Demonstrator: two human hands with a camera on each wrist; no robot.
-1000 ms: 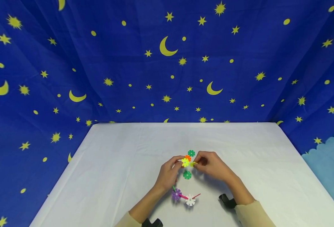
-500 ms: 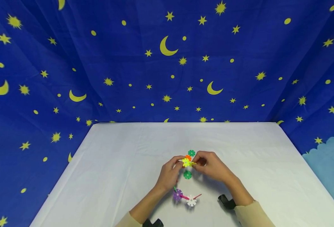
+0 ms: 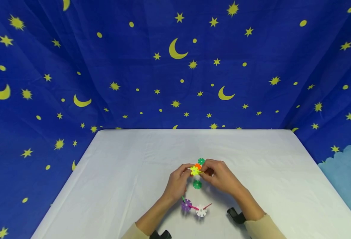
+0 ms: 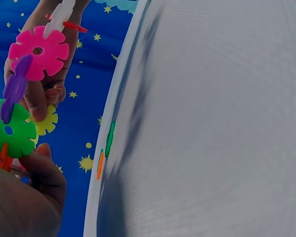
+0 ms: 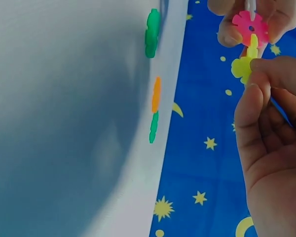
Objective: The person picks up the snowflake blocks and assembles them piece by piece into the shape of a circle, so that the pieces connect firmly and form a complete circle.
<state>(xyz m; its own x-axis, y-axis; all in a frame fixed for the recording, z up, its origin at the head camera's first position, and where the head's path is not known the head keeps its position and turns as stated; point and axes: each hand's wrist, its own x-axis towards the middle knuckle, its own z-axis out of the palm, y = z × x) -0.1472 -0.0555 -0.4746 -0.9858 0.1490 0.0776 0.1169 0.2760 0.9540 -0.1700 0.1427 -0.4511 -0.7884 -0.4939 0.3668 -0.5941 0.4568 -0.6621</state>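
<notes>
You are gripping a chain [image 4: 17,89] with your left hand [image 3: 175,184], its thumb and bent forefinger pinching just left of the yellow disc [image 3: 194,170]; the fingers are hiding exactly what they are pressing. Your right hand [image 3: 221,176] is pinching a second yellow disc [image 5: 240,69] between thumb and forefinger, the other fingers curling in, and that disc is meeting the yellow disc's right edge; I cannot tell whether the two are slotting together. The chain is hanging on the near side of the yellow disc, running through an orange piece [image 4: 4,158], a bright green disc [image 4: 24,137], a purple disc [image 3: 186,205], a pink disc [image 4: 38,61], a white disc [image 3: 201,211] and a red piece [image 3: 208,205]. On the white table [image 3: 118,186], an orange disc [image 3: 198,165] and a green disc [image 3: 201,161] are lying just beyond the yellow disc, and another green disc [image 3: 197,184] is lying on its near side. A blue curtain [image 3: 145,73] is hanging well beyond it.
</notes>
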